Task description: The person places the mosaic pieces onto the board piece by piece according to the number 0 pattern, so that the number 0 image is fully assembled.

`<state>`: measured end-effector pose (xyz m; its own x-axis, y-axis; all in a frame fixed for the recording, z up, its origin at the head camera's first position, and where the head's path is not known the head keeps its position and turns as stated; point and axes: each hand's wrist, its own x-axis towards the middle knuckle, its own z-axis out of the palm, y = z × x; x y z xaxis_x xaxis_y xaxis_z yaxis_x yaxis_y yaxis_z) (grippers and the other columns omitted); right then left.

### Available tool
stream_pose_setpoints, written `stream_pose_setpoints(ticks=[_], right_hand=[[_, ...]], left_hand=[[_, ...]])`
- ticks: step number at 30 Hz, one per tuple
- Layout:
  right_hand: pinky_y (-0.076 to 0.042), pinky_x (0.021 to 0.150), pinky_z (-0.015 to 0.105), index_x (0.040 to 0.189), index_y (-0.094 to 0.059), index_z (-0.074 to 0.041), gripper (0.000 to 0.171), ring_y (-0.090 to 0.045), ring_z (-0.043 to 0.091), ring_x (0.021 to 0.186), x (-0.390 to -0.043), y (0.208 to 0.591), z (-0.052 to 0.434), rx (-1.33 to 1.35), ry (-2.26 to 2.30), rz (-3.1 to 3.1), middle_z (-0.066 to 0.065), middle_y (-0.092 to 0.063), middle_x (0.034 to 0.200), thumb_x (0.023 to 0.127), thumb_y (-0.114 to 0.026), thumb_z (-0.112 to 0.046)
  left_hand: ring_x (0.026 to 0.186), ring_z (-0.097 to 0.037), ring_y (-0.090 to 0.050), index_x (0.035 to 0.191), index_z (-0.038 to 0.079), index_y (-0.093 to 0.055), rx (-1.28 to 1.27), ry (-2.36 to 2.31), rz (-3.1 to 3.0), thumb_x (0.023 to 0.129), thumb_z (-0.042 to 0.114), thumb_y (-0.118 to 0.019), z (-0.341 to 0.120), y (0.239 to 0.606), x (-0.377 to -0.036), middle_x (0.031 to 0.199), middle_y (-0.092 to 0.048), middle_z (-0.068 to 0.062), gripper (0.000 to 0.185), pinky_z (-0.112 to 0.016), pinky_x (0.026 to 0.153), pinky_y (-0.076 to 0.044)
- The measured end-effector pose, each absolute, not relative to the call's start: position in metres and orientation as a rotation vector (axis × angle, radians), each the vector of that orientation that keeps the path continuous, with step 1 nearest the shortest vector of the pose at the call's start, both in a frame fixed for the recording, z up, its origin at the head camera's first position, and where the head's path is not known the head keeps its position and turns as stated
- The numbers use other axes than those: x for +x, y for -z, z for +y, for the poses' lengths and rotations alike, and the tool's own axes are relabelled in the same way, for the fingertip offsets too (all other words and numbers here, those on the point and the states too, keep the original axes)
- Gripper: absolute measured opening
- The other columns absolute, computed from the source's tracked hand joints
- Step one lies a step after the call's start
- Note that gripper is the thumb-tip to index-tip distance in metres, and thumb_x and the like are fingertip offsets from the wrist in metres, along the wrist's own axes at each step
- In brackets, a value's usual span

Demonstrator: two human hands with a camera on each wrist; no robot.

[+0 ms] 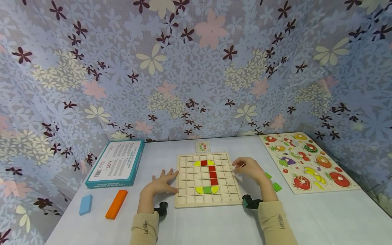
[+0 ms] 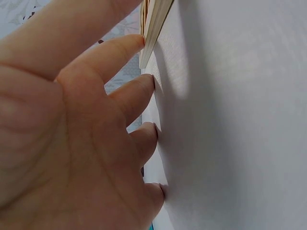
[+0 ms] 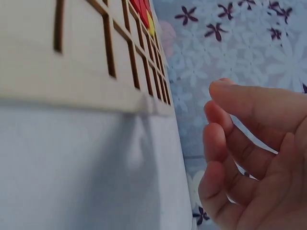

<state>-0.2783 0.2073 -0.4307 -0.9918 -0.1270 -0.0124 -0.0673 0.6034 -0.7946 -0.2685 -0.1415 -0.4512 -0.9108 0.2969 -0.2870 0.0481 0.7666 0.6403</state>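
Observation:
A wooden grid board (image 1: 190,199) lies at the middle of the table. Set in its cells are red square tiles (image 1: 212,175), yellow rounded tiles (image 1: 199,190) at the corners of the pattern, and one green square tile (image 1: 207,190). My left hand (image 1: 157,187) has its fingers spread, with the thumb and index fingertips at the board's left edge; its palm (image 2: 81,143) shows in the left wrist view. Just off the board's right edge hovers my right hand (image 1: 249,169), its fingers loosely bent. Nothing shows between its fingertips (image 3: 214,136).
A small pattern card (image 1: 202,147) stands behind the board. Loose green tiles (image 1: 277,186) lie beside my right forearm. At the right is a fruit puzzle board (image 1: 294,170); at the left, a teal-edged box (image 1: 117,160), an orange block (image 1: 116,204) and a blue block (image 1: 85,205).

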Motion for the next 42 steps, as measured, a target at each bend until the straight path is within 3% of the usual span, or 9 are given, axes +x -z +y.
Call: stream_pose_setpoints(ticks=[9,20,24,30,42], right_hand=[[-0.046,0.081,0.044,0.105,-0.062,0.005,0.023,-0.057,0.031,0.093,-0.274,0.434,0.238,0.014,1.260,2.848,0.021,-0.062,0.100,0.083,-0.060,-0.001],[-0.045,0.079,0.047,0.110,-0.060,0.004,0.032,-0.050,0.040,0.103,-0.267,0.433,0.266,0.159,1.122,2.871,0.028,-0.054,0.115,0.080,-0.049,0.007],[-0.045,0.073,0.041,0.110,-0.060,0.003,0.037,-0.047,0.039,0.101,-0.266,0.433,0.268,0.214,1.087,2.845,0.031,-0.048,0.122,0.077,-0.046,0.010],[-0.042,0.064,0.033,0.109,-0.060,0.001,0.039,-0.047,0.036,0.093,-0.266,0.437,0.270,0.211,1.011,2.840,0.033,-0.045,0.124,0.075,-0.045,0.011],[-0.042,0.075,0.046,0.108,-0.061,0.000,0.040,-0.042,0.040,0.100,-0.270,0.443,0.269,0.192,0.986,2.881,0.032,-0.040,0.119,0.070,-0.054,0.011]], left_hand=[[0.140,-0.039,0.003,0.142,0.012,-0.037,0.254,-0.930,2.586,0.071,0.025,-0.076,-0.140,0.454,-0.269,0.152,-0.020,-0.015,0.082,-0.064,0.104,0.013],[0.140,-0.039,0.004,0.142,0.013,-0.037,0.251,-0.926,2.588,0.071,0.025,-0.076,-0.141,0.454,-0.269,0.152,-0.019,-0.015,0.082,-0.063,0.105,0.013],[0.140,-0.039,0.004,0.142,0.013,-0.037,0.245,-0.932,2.585,0.071,0.025,-0.076,-0.140,0.453,-0.268,0.152,-0.019,-0.014,0.082,-0.063,0.105,0.013],[0.140,-0.039,0.003,0.143,0.013,-0.037,0.249,-0.919,2.586,0.071,0.025,-0.076,-0.140,0.454,-0.268,0.152,-0.019,-0.014,0.082,-0.064,0.105,0.012],[0.140,-0.038,0.003,0.143,0.013,-0.036,0.242,-0.899,2.598,0.073,0.026,-0.075,-0.140,0.450,-0.267,0.152,-0.019,-0.014,0.082,-0.063,0.105,0.012]])
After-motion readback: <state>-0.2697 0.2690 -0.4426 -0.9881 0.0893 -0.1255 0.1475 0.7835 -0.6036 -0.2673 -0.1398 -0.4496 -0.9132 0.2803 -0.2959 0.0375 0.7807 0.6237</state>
